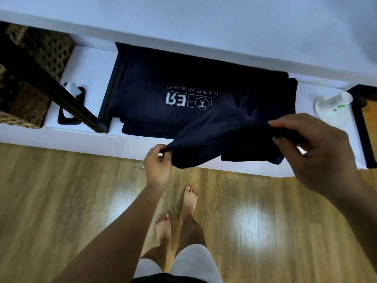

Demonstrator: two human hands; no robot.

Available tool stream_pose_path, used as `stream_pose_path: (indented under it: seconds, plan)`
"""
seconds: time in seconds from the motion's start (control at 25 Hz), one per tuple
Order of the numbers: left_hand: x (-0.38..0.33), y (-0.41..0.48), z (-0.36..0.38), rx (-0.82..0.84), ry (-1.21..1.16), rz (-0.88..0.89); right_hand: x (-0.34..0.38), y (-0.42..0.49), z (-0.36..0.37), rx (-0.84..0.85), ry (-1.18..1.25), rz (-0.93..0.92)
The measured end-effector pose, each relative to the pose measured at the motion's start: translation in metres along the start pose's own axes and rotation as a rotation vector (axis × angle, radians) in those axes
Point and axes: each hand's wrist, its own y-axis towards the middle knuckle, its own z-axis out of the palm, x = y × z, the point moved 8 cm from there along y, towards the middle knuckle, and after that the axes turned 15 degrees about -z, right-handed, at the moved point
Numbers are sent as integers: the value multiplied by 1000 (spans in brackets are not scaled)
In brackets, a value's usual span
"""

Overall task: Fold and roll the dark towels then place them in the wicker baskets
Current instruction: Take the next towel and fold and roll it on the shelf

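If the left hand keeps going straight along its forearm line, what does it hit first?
Probably the front edge of the white shelf, then the folded towel stack behind it. The left hand might pass above that edge; depth is unclear.

Well off to the left of the left grip [158, 166] and beyond it, a black tissue box [71, 107] with a white sheet poking out sits on the white worktop [91, 64]. A dark slanted bar [61, 94] crosses in front of the box. Just beyond the right grip [312, 152] is a blurred clear plastic cup [332, 107] with green marks, beside a dark-framed panel [365, 123]. Below both grips lies wood-plank floor [61, 201].
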Motion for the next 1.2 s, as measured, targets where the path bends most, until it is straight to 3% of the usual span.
stream_pose_path:
  seconds: [0.12,0.24,0.32,0.44,0.6,0.8,0.92,1.0,1.08,1.2]
  plan:
    - [-23,20,-22,0,111,52,-5,-15,0,27,15,12]
    - [-79,4,-36,139,581,481,-5,-8,-15,44,-19,2]
    - [-133,-18,-70,204,703,631,3,8,-52,-13,-74,1]
    - [-245,-66,-151,182,697,678,33,40,-132,-126,-200,-68]
    - [-390,-153,-224,340,492,824,73,90,-239,-243,-269,-142]
    - [-506,-217,-275,59,769,927,105,134,-309,-234,-328,-150]
    - [-524,-238,-298,-24,902,899,111,152,-316,-233,-292,-128]
    - [-527,-249,-314,-177,979,925,116,161,-319,-258,-255,-133]
    - [-526,-258,-330,-334,853,955,119,169,-323,-312,-209,-144]
    - [-512,-262,-337,-432,590,945,112,176,-329,-490,-38,-109]
